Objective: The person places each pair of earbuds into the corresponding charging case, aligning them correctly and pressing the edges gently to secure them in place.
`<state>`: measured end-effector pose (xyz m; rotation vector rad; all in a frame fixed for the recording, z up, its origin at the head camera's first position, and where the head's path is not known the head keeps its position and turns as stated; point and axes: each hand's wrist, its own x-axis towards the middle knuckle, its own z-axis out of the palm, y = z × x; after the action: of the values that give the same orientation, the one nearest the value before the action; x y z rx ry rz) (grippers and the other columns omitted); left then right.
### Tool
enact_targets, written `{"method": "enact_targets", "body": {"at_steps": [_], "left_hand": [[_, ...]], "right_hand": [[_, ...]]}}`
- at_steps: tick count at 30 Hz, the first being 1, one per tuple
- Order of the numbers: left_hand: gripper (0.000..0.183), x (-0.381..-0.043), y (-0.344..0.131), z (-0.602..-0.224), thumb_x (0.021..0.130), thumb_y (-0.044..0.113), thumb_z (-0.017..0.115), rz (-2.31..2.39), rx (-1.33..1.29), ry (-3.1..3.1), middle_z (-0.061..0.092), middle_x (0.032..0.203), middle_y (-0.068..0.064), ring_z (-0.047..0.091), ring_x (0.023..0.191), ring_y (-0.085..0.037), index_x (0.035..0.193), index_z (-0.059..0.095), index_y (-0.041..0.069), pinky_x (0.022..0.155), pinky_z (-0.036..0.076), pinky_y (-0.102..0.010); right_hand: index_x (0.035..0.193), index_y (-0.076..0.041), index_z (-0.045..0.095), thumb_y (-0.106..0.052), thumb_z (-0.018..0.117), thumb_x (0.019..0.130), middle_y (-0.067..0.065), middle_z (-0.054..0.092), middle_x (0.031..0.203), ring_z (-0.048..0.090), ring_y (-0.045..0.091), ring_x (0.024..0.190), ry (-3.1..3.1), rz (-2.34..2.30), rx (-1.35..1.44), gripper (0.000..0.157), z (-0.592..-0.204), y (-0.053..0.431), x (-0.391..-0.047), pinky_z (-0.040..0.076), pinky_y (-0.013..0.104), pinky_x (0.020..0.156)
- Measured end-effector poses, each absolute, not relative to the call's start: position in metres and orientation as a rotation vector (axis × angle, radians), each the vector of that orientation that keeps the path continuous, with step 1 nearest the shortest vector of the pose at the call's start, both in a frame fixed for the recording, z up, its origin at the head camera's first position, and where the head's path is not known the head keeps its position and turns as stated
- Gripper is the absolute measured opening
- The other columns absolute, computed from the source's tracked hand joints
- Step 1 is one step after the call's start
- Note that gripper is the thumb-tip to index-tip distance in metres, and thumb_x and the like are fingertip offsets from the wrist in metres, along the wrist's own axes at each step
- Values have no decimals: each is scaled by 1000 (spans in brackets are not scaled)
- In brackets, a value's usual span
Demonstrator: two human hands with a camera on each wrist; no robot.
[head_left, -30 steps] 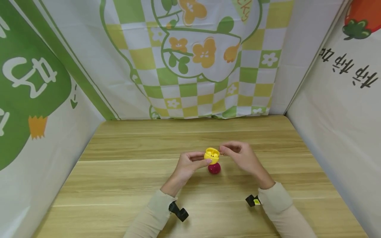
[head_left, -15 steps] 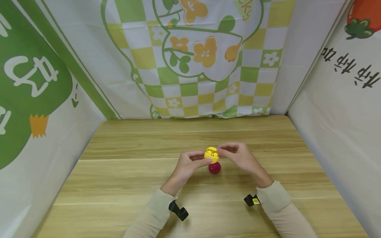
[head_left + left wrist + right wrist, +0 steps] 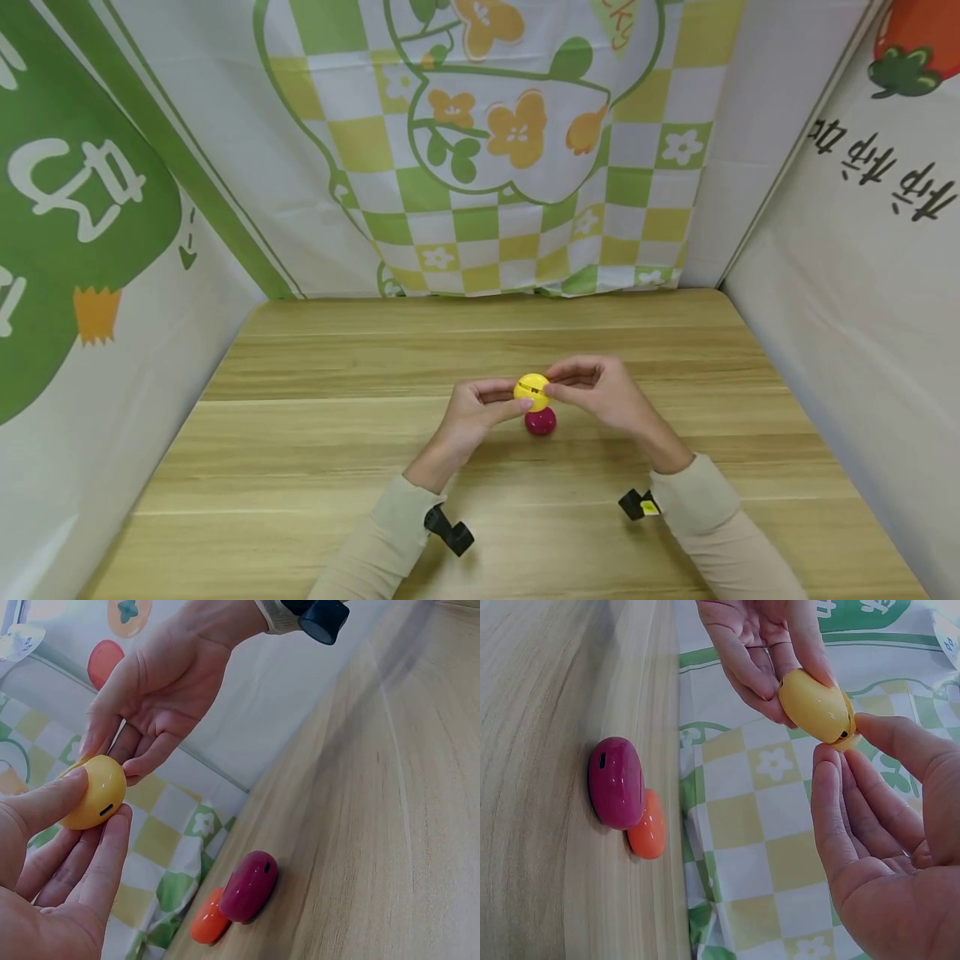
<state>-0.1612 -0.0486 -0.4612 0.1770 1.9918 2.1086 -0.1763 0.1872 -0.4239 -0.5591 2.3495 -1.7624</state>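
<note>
A round yellow earbud case (image 3: 530, 390) is up off the table between both hands. My left hand (image 3: 474, 417) grips its body, thumb in front and fingers behind. With thumb and fingertips, my right hand (image 3: 609, 396) pinches its right edge by the lid. The lid looks down in the head view, while the right wrist view shows a thin gap along the lid seam of the yellow case (image 3: 817, 707). A small dark port shows on the underside of the case (image 3: 97, 793) in the left wrist view.
Below the hands on the wooden table (image 3: 360, 500) lies a glossy magenta case (image 3: 541, 422). An orange case (image 3: 210, 919) sits right beside it, hidden in the head view. Printed cloth walls (image 3: 480, 229) enclose the table's back and sides.
The yellow case's raised lid has swung down, and the earbuds inside are now out of sight. My right hand came left onto the case edge; my left hand kept its grip.
</note>
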Motion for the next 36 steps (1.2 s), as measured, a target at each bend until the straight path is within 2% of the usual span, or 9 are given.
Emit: {"method": "enact_targets", "body": {"at_steps": [8,18,27,32,36], "left_hand": [[36,-160,-48,-461,90,13,85,2125,185,1966,81,113,-11,76,97,-12,122,77,0,88,63,-26],[38,-159,-41,-460,89,20,87,2201,158,1938,81,115,-11,76,104,-13,122,78,3,93,63,-29],[39,-156,-37,-453,88,25,89,2122,193,2031,79,116,-12,76,102,-15,120,77,5,90,64,-29],[30,-152,-40,-453,89,27,88,1970,319,2172,81,110,-9,77,93,-19,112,80,9,86,65,-36],[26,-149,-42,-454,91,26,86,1901,370,2209,82,107,-10,79,93,-29,108,82,7,86,66,-45]], "right_hand": [[112,-2,77,-13,84,91,17,79,111,77,18,94,2369,-1760,-594,25,-426,189,-173,65,27,84],[112,-5,77,-18,85,91,13,79,112,77,19,97,2433,-1741,-578,27,-426,187,-164,64,27,86],[111,-6,78,-19,84,93,10,79,109,76,20,95,2491,-1661,-527,23,-421,192,-156,64,26,84],[112,-8,79,-24,83,93,9,80,109,76,18,94,2504,-1552,-536,25,-422,199,-153,64,26,82],[114,-9,80,-30,82,94,7,80,107,76,21,94,2488,-1466,-542,28,-426,205,-152,63,26,80]]}}
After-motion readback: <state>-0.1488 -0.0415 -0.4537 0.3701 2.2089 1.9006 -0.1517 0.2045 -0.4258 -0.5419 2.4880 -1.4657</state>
